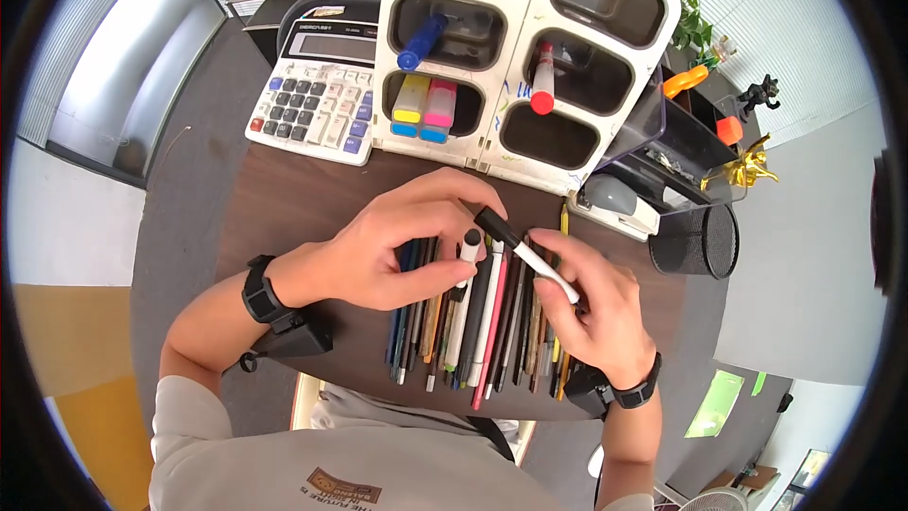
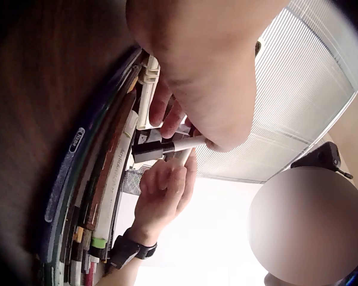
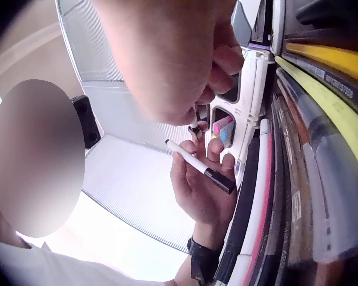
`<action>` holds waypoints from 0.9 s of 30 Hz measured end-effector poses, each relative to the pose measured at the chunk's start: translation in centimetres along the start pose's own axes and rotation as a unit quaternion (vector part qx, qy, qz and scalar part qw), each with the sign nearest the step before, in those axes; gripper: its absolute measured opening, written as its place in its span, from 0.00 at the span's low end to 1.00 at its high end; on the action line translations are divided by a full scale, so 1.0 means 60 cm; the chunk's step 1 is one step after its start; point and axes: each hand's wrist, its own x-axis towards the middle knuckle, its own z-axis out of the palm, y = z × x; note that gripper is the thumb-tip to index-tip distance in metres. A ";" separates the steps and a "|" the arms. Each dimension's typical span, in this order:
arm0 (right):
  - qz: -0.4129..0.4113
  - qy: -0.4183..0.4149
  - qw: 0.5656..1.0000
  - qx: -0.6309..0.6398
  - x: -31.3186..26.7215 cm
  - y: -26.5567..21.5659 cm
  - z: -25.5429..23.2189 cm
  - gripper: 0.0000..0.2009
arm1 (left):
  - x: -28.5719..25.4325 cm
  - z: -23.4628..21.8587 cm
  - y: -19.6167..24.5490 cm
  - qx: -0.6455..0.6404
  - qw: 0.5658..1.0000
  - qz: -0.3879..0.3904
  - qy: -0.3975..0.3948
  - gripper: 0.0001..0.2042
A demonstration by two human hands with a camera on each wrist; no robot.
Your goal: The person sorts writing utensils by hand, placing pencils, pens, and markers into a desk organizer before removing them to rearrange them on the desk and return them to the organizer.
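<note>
My left hand (image 1: 383, 241) pinches a white marker with a black end (image 1: 470, 248) between thumb and fingertips. Its black cap also shows in the left wrist view. My right hand (image 1: 601, 312) holds another white marker, with a long black cap (image 1: 497, 224), tilted so the cap points up and left. Both hands hover close together over a row of pens and pencils (image 1: 488, 322) laid side by side on the dark table (image 1: 270, 199). The right wrist view shows the left hand's marker (image 3: 194, 162) lying across its fingers, with the right hand's marker mostly hidden.
Behind the pens stands a white organizer (image 1: 506, 99) holding a blue marker (image 1: 421, 41), a red-capped marker (image 1: 542, 80) and yellow and pink highlighters (image 1: 439, 104). A calculator (image 1: 312, 104) lies left of it. To the right are a stapler (image 1: 615, 201) and a mesh cup (image 1: 695, 241).
</note>
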 end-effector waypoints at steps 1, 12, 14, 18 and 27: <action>0.033 0.005 0.999 0.018 -0.008 -0.004 0.000 0.17 | -0.002 0.002 0.003 -0.007 1.000 -0.006 0.003 0.06; -0.037 0.096 0.992 0.070 -0.011 -0.006 -0.005 0.07 | -0.005 0.001 0.001 0.008 0.999 -0.031 0.011 0.05; -0.038 0.109 0.989 0.097 -0.021 -0.005 -0.003 0.07 | -0.005 0.003 0.000 0.003 1.000 -0.025 0.014 0.06; -0.107 0.160 0.974 0.120 -0.029 0.013 -0.005 0.09 | -0.006 0.007 0.000 -0.003 0.999 -0.029 0.017 0.09; -0.086 0.161 0.983 0.036 -0.016 0.019 -0.015 0.10 | -0.007 0.010 -0.012 0.011 0.997 -0.022 0.069 0.07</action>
